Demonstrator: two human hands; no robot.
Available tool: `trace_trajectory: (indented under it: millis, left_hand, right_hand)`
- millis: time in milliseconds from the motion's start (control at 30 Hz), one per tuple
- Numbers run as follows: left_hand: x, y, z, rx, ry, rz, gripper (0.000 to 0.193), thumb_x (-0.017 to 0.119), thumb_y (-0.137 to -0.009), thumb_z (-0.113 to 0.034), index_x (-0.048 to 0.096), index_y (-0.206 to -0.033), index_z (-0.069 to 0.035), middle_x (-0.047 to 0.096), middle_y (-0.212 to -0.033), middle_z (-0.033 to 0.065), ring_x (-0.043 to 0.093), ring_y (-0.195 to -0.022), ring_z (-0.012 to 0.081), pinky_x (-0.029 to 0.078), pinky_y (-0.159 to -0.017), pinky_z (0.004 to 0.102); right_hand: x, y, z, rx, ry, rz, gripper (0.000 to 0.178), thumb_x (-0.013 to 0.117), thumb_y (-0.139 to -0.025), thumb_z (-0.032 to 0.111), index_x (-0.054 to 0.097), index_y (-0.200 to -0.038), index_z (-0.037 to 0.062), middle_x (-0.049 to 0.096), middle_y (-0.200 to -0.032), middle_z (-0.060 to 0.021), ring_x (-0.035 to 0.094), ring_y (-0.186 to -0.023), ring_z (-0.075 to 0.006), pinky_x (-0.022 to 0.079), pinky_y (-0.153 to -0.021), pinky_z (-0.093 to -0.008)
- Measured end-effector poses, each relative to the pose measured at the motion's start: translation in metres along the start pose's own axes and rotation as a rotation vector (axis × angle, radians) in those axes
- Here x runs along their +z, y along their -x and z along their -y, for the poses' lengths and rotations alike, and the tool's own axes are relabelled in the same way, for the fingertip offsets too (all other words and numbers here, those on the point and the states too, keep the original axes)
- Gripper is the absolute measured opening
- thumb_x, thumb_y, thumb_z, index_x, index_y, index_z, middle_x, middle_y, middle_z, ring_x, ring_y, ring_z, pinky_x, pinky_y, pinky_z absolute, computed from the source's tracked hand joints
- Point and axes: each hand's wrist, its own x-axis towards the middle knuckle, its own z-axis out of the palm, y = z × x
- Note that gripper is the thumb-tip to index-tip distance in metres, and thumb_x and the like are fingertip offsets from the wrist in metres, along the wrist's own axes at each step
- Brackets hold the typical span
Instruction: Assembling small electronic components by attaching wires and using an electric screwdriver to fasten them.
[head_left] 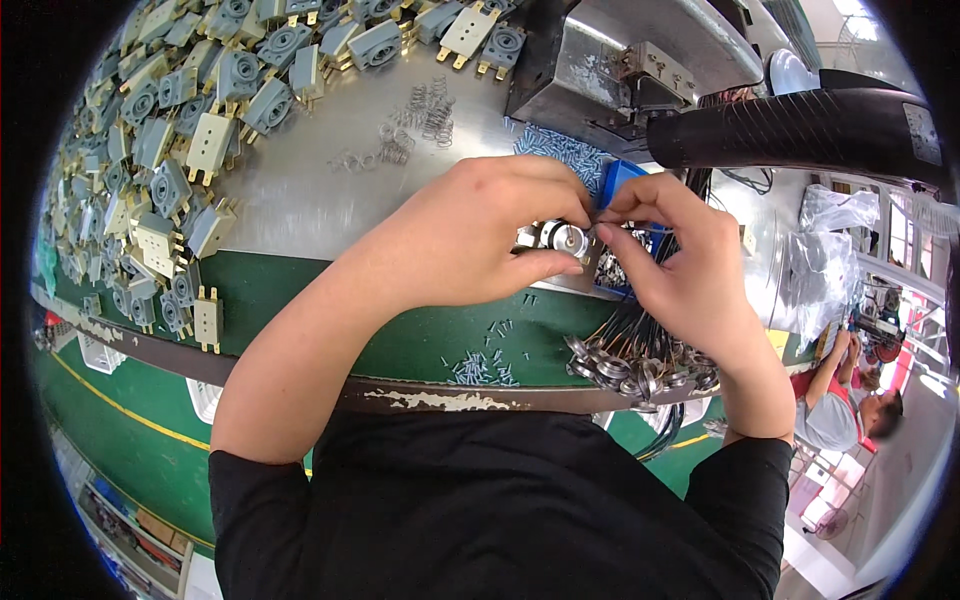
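Note:
Near the middle of the view, my left hand is closed around a small part with a round silver disc on it. The disc faces up between thumb and fingers. My right hand is beside it, with thumb and fingertips pinched together close to the part's edge. Whatever those fingertips hold is too small to make out. Under and behind the hands sits a blue bin with small metal pieces in it, partly hidden by my right hand. A pile of small screws lies just beyond my left hand.
Many grey switch-like blocks with brass terminals cover the left of the table. Loose springs lie mid-table. Round metal parts with black wires and more screws rest near the front edge. A metal machine stands behind; a person works far right.

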Motion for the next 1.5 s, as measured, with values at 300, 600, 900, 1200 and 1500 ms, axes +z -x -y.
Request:
trace_trajectory:
  millis: [300,600,900,1200,1500]
  left_hand:
    - [0.000,-0.002,-0.002,0.013,-0.011,-0.019,0.035,0.089,-0.077,-0.010,0.073,-0.106,0.000,0.075,-0.110,0.0153,0.072,-0.103,0.0358,0.058,-0.090,0.0430]
    - [0.000,-0.001,-0.002,0.010,-0.007,-0.026,0.035,0.089,-0.076,-0.010,0.073,-0.104,0.001,0.075,-0.111,0.0155,0.073,-0.105,0.0353,0.057,-0.091,0.0427]
    - [-0.001,-0.003,-0.007,-0.033,-0.026,-0.005,0.035,0.088,-0.074,-0.009,0.073,-0.105,0.000,0.075,-0.115,0.0148,0.072,-0.108,0.0351,0.057,-0.093,0.0421]
    - [0.000,-0.005,-0.011,-0.040,-0.025,-0.020,0.034,0.087,-0.076,-0.009,0.071,-0.105,-0.001,0.073,-0.113,0.0134,0.071,-0.106,0.0341,0.057,-0.093,0.0413]
    - [0.002,-0.006,-0.013,-0.053,-0.046,-0.016,0.033,0.086,-0.079,-0.009,0.070,-0.107,-0.002,0.072,-0.114,0.0121,0.071,-0.106,0.0328,0.057,-0.091,0.0394]
  right_hand:
    - [-0.004,-0.001,0.005,0.060,-0.067,0.020,0.021,0.074,-0.088,-0.008,0.064,-0.105,-0.0039,0.073,-0.095,-0.0090,0.074,-0.093,-0.0136,0.056,-0.087,-0.0272]
    - [-0.007,0.001,0.007,-0.143,0.019,-0.062,0.023,0.072,-0.088,-0.009,0.062,-0.108,-0.0038,0.072,-0.096,-0.0112,0.075,-0.095,-0.0165,0.057,-0.085,-0.0303]
    - [-0.005,-0.002,0.005,-0.049,0.008,0.002,0.029,0.072,-0.089,-0.007,0.061,-0.116,-0.0025,0.074,-0.096,-0.0138,0.076,-0.094,-0.0228,0.057,-0.084,-0.0328]
    - [-0.001,-0.001,0.003,-0.015,-0.050,0.023,0.034,0.071,-0.089,-0.007,0.061,-0.121,-0.0005,0.075,-0.096,-0.0160,0.077,-0.093,-0.0290,0.058,-0.083,-0.0357]
    - [-0.001,0.001,-0.006,-0.188,0.229,0.031,0.043,0.076,-0.082,-0.003,0.062,-0.122,0.0047,0.074,-0.091,-0.0116,0.074,-0.089,-0.0348,0.058,-0.075,-0.0421]
